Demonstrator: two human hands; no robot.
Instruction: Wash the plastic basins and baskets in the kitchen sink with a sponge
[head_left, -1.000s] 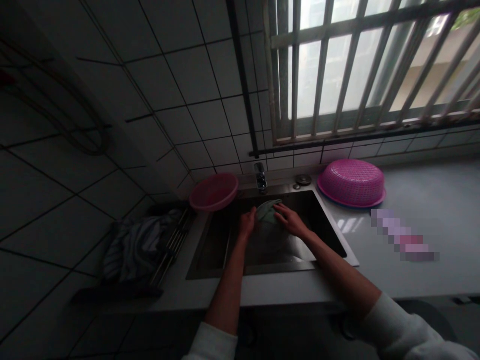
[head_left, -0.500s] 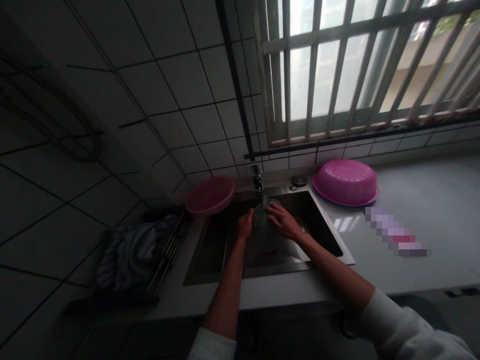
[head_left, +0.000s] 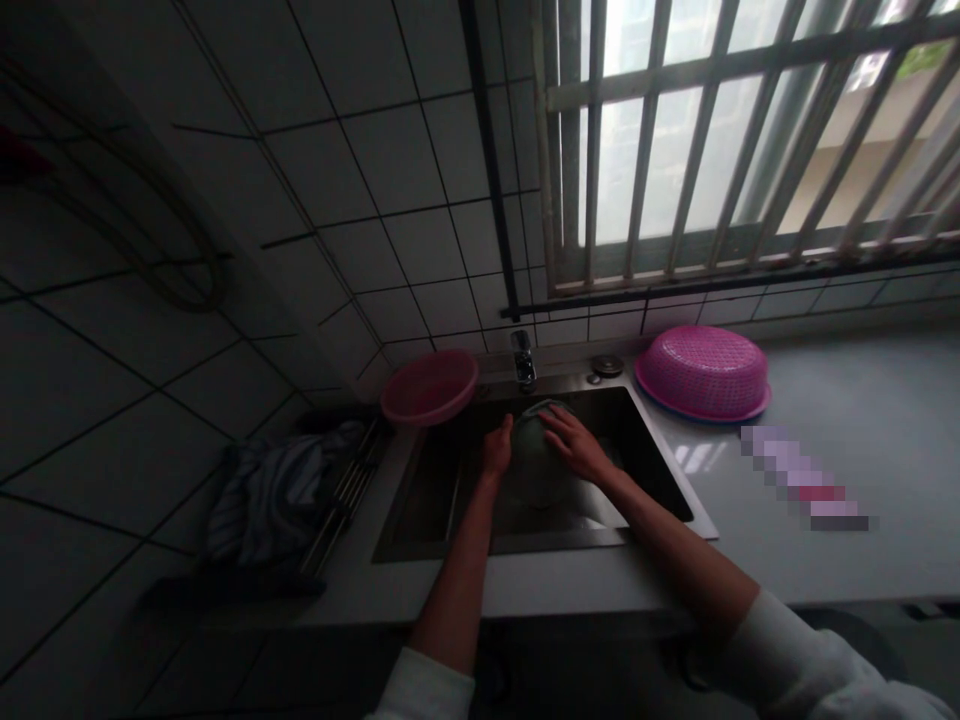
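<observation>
Over the sink, both hands are on a round, pale green dish that looks like a bowl; its exact shape is dim. My left hand grips its left side, thumb up and the other fingers mostly hidden. My right hand is closed on its right side, with the fingers over the far rim. A chrome faucet stands just beyond the bowl, at the back of the sink.
A pink basin leans on the sink's left back corner. At the right, a magenta basket lies upside down on the white counter. A striped cloth lies at the left beside a metal rack. A drain cover rests behind the sink.
The bowl and both hands have come slightly away from the faucet, and the bowl's far rim now shows more plainly. The view has shifted a little to the left.
</observation>
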